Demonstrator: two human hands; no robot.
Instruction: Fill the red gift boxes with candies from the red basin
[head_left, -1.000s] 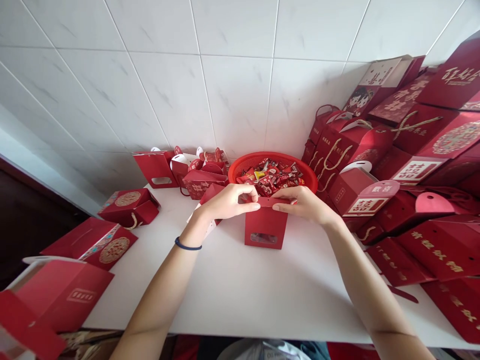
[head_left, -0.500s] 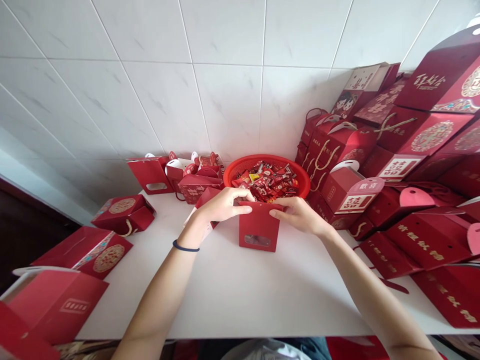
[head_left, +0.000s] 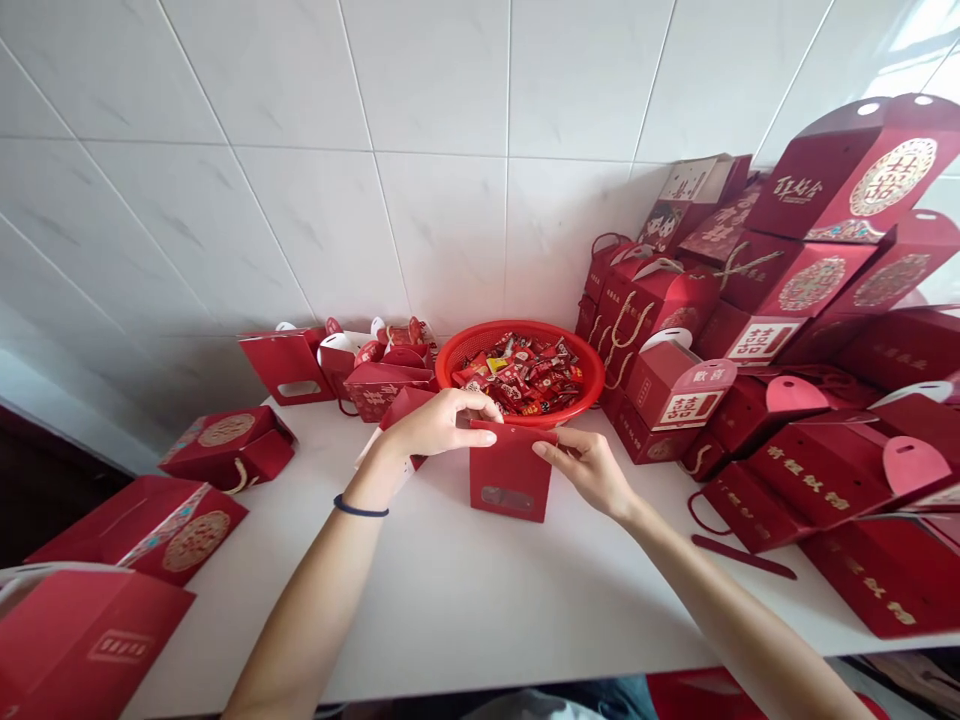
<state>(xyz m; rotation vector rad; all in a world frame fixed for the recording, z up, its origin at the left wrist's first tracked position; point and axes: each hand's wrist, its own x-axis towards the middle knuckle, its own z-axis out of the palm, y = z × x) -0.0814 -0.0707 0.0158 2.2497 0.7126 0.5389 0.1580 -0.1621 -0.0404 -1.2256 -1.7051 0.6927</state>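
Note:
A red paper gift box (head_left: 510, 468) with a small clear window low on its front stands upright on the white table (head_left: 442, 610). At its top left corner my left hand (head_left: 444, 428) pinches the upper edge, thumb on the near side. The opposite top corner is held by my right hand (head_left: 585, 465), thumb in front and fingers behind. Right behind the box sits a red plastic basket (head_left: 596, 385) of wrapped candies (head_left: 529, 375). Another red box (head_left: 409, 405) is partly hidden behind my left wrist.
Red gift boxes (head_left: 817, 465) are stacked high along the right side. More boxes (head_left: 225, 445) line the left edge, and an open-topped box (head_left: 386, 385) stands by the tiled wall (head_left: 442, 230). A loose dark red strip (head_left: 742, 557) lies at right.
The view has shifted slightly, so everything sits a little left and mostly lower. Both hands stay at the box's top corners; the box remains upright.

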